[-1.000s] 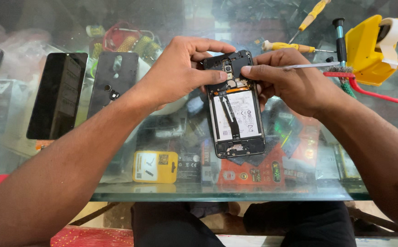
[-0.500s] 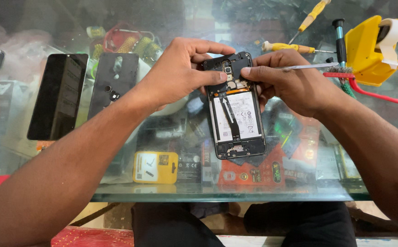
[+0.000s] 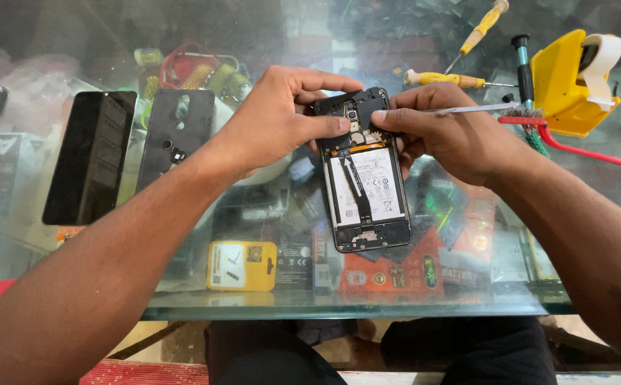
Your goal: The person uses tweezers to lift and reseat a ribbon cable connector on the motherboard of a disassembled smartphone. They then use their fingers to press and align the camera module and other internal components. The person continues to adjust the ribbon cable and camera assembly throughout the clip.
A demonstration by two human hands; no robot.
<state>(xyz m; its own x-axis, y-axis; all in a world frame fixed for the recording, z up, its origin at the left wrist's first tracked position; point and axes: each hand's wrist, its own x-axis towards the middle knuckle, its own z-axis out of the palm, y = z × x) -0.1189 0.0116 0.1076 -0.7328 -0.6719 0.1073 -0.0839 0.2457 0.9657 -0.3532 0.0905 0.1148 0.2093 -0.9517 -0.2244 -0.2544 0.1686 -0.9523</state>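
I am looking at a phone repair shop. The glass worktop [image 3: 339, 306] is a display counter with packaged parts and batteries stored beneath it. An opened phone [image 3: 364, 171] shows its battery and boards, and a detached screen [image 3: 90, 157] and back cover [image 3: 176, 137] lie to the left. Yellow-handled screwdrivers [image 3: 435, 78], a brush [image 3: 523, 68] and a yellow tape dispenser [image 3: 573, 82] sit along the far edge.
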